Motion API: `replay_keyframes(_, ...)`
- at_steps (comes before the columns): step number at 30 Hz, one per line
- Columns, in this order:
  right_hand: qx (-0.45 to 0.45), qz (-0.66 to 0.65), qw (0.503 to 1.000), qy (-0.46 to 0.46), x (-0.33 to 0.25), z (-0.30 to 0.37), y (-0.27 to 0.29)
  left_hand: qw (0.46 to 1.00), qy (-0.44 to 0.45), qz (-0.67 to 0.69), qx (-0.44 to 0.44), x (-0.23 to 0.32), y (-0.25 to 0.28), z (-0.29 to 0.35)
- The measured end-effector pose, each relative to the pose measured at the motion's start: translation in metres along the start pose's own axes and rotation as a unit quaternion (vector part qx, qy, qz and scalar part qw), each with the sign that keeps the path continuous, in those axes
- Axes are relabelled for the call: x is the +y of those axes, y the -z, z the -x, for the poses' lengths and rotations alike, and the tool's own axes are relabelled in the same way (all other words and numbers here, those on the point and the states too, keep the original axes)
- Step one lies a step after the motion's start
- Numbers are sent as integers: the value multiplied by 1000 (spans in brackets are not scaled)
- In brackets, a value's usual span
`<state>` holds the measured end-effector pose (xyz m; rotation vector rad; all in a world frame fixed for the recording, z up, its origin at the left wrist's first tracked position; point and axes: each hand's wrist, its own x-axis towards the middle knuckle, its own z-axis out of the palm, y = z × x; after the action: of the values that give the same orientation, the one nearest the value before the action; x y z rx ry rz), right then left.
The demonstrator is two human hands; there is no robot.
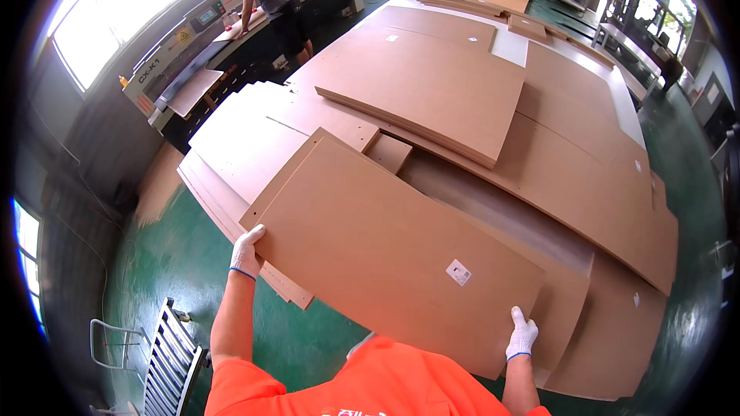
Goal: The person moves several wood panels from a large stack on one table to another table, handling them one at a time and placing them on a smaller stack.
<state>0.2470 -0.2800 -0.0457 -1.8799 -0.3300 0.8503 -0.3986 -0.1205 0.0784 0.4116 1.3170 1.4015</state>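
A long brown board (pixel 378 231) with a small white label (pixel 458 272) is held in front of my body, tilted across the near side of a large stack. My left hand (pixel 247 253), in a white glove, is closed on its left end, with the thumb on top. At the right end, my gloved right hand (pixel 522 335) grips the near edge, thumb also above and fingers hidden underneath. Another brown board shows under its far-left edge; whether I hold that one too, I cannot tell.
Beyond the held board lie wide layers of brown boards (pixel 586 162), with a smaller pile (pixel 432 85) on top. A person (pixel 271 0) works at a long machine (pixel 193 54) at the far left. A roller conveyor (pixel 171 358) stands on the green floor at lower left.
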Motion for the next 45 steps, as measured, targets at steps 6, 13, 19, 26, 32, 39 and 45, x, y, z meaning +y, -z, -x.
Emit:
replay_keyframes(6, 8, 14, 999, 30, 5, 2, 0, 998, -28, 7, 60, -15, 14, -10)
replay_keyframes(13, -16, 149, 988, 38, 0, -4, 8, 998, 14, 50, -28, -52, -38, 89)
replay_keyframes(19, -101, 1, 994, -51, -4, 4, 0, 953, 243, 84, -164, -214, -115, 184)
replay_keyframes(26, -206, -133, 969, -14, -58, 14, 1, 909, 299, 213, -197, -213, -121, 181)
replay_keyframes(32, -247, -111, 961, 62, -137, 34, -51, 948, 159, 217, -167, -151, -136, 146)
replay_keyframes(39, -335, -89, 937, 50, -164, 70, -230, 966, 65, 220, -118, -100, -115, 93)
replay_keyframes(45, -401, 14, 909, 108, -165, 114, -407, 970, 172, 98, -140, -108, -89, 97)
